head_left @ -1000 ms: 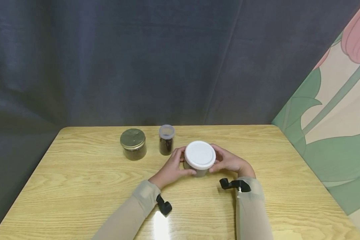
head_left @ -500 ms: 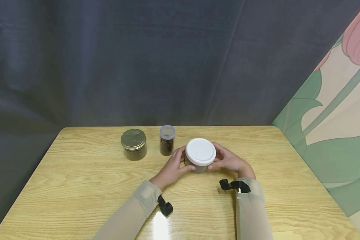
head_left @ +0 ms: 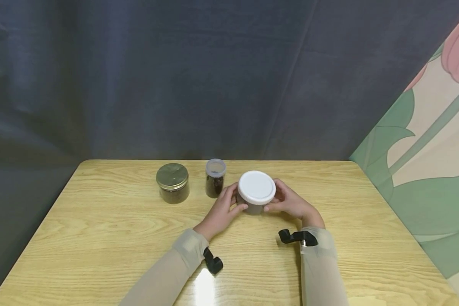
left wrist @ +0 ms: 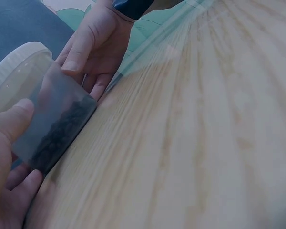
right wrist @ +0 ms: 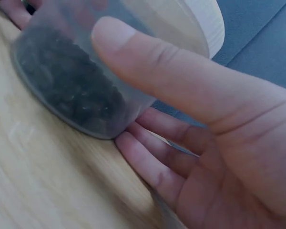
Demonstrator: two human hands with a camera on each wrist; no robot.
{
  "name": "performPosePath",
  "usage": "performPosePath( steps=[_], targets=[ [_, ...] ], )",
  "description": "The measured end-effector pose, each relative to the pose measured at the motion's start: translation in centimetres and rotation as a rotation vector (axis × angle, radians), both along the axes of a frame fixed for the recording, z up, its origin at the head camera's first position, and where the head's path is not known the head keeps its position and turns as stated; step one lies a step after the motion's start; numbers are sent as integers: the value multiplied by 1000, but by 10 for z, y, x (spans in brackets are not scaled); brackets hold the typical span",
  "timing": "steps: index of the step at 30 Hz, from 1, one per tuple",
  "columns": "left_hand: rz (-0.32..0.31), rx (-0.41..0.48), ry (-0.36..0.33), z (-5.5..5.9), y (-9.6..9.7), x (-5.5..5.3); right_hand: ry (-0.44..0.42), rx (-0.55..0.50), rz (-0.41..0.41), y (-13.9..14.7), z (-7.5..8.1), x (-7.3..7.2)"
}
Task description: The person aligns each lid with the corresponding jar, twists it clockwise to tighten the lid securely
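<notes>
A translucent plastic jar (head_left: 254, 209) with a white ribbed lid (head_left: 256, 187) stands at the middle of the table, held from both sides. My left hand (head_left: 221, 212) grips its left side, thumb in front and fingers behind. On the opposite side my right hand (head_left: 292, 205) grips it the same way. Dark small pieces (right wrist: 66, 81), of a kind I cannot tell, fill the lower part of the jar in the right wrist view. Its base is at the wooden surface in the left wrist view, where the jar wall (left wrist: 62, 102) shows between both hands.
Left of the jar stands a slim clear container (head_left: 215, 180) with dark contents, close to my left fingertips. Farther left is a wider jar (head_left: 173, 185) with a gold lid. A dark curtain (head_left: 214, 85) hangs behind the table (head_left: 99, 238); a flower-patterned cloth (head_left: 436, 178) borders the right.
The white-lidded jar has moved slightly away from me, toward the table's back, with both hands still holding it. The other two containers stay put; the head view shifts a little.
</notes>
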State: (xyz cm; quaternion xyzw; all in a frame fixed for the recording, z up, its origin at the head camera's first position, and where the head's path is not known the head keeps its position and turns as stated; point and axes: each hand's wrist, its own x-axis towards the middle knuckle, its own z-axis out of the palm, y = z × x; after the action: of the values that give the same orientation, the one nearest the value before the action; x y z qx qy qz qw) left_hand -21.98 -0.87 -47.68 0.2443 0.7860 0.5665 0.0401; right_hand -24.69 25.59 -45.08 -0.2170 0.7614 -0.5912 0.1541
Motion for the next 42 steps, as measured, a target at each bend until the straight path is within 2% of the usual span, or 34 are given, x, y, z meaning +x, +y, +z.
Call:
performPosePath(
  steps=[3,10,17,30,42],
  targets=[
    [23,-1,21,-2,1,-1,35,28,-35,-2,-1,0],
    [60,-3,15,-2,3,-2,51,31,-87,-5,-2,-3],
    [84,-24,15,1,9,-2,54,18,-107,-6,-1,-2],
    [122,-23,10,1,18,-6,87,93,-152,-5,-2,-1],
    [191,-22,-3,1,26,-12,122,129,-201,-6,-5,-4]
  ],
)
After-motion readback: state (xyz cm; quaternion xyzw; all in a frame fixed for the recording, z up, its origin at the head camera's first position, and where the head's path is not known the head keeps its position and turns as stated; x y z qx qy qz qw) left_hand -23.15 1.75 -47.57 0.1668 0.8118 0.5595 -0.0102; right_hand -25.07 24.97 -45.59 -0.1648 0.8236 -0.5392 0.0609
